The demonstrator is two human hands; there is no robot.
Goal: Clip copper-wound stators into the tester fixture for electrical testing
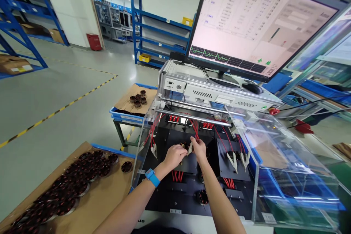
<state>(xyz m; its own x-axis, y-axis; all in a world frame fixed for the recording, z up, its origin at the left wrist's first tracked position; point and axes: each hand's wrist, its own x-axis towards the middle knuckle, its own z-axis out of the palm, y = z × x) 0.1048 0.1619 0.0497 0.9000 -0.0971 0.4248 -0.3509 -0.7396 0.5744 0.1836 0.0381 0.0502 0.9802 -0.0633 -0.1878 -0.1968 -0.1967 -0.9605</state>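
Observation:
Over the left black plate of the test bench, both hands meet. My right hand is closed on a white alligator clip that has a red lead. Beside it, my left hand pinches at the clip's tip; what its fingers hold is too small to make out. A dark stator coil is partly hidden behind the fingers. More white clips hang left of my hands. On the right plate, clips lie at another coil. One more wound coil sits below my right forearm.
A cardboard-lined tray with many coils stands left; a smaller blue tray holds several more behind it. A raised clear cover flanks the bench at right. The monitor stands on the tester housing, with a red knob.

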